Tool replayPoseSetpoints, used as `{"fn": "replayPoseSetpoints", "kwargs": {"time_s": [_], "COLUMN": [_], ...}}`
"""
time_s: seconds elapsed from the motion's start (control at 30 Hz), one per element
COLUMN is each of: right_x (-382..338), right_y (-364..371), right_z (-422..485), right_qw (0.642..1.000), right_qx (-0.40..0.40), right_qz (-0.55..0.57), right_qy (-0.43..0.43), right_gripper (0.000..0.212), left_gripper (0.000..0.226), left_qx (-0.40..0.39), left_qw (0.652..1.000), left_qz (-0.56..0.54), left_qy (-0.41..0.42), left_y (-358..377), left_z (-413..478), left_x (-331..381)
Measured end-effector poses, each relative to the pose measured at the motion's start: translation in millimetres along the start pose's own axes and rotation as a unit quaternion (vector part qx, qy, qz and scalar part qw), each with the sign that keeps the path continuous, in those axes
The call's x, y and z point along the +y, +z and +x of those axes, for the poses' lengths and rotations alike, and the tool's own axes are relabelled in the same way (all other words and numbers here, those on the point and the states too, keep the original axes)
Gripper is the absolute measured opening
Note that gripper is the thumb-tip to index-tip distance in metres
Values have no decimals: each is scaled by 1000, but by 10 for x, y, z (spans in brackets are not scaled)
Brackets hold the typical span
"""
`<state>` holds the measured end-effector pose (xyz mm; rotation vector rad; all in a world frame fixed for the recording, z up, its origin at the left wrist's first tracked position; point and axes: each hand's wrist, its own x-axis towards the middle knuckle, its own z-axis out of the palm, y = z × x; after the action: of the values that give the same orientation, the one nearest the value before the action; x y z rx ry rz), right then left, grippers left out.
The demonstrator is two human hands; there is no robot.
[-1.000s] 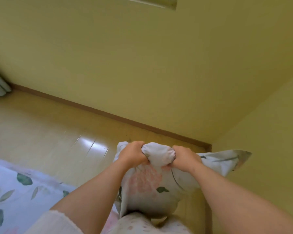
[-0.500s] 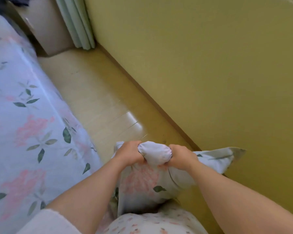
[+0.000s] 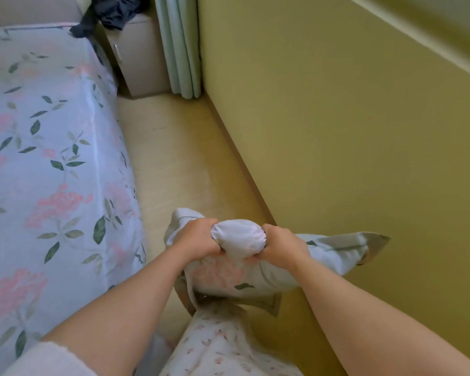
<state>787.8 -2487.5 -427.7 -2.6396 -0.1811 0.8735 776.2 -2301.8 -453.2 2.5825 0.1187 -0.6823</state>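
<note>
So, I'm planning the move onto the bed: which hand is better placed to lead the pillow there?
Probably the left. The left hand grips the pillow on the side nearer the bed; the right hand grips it on the wall side.

pillow [image 3: 255,270] between bed [image 3: 52,158] left, wall [image 3: 337,131] right

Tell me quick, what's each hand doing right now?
Left hand: closed, gripping the top edge of the floral pillow.
Right hand: closed, gripping the same pillow edge.

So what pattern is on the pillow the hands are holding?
The pillow is white with pink flowers and green leaves, seen best in the head view.
</note>
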Motion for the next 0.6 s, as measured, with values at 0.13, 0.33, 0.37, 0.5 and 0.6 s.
{"fn": "replayPoseSetpoints", "kwargs": {"time_s": [0.13, 0.33, 0.37, 0.5, 0.6], "right_x": [-204, -792, -932, -1562, -2053], "right_y": [-272, -721, -785, -1039, -1227], "right_z": [384, 1295, 1471, 2171, 2671], "right_qw": [999, 996, 996, 994, 992], "right_qx": [26, 49, 49, 32, 31], "right_qz": [-4, -4, -5, -27, -41], "right_qy": [-34, -73, -78, -97, -116], "right_gripper": [32, 33, 35, 34, 39], "left_gripper": [25, 24, 25, 26, 16], "left_qx": [59, 96, 101, 113, 109], "left_qw": [998, 992, 992, 987, 985], "left_qz": [-30, -57, -57, -64, -31], "left_qy": [-19, -50, -57, -94, -127], "left_y": [-368, -1116, -1263, -1850, -2319], "left_z": [267, 1029, 1151, 1599, 1926], "left_x": [-61, -446, -537, -927, -1213]}}
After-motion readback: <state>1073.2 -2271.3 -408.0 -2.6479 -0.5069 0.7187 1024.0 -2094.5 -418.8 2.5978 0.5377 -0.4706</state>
